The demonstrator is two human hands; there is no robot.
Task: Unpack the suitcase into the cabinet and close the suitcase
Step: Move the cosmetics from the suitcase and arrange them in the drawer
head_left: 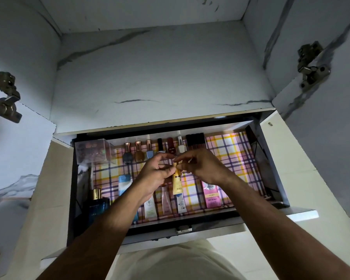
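Both my hands hover over an open cabinet drawer (271, 162) lined with pink and yellow plaid paper. Between them hangs a small gold tube (177, 183). My left hand (156, 174) pinches the tube near its top, and my right hand (202, 164) pinches the same top end from the other side. A row of nail polish bottles (150, 151) stands along the drawer's back edge. Several tubes (166, 203) and a pink box (211, 194) lie along the front. No suitcase is in view.
A clear plastic box (94, 151) sits in the drawer's back left corner and a blue perfume bottle (97, 205) at the front left. Above the drawer is a marbled white shelf (160, 77). Both cabinet doors stand open, hinges (309, 65) showing.
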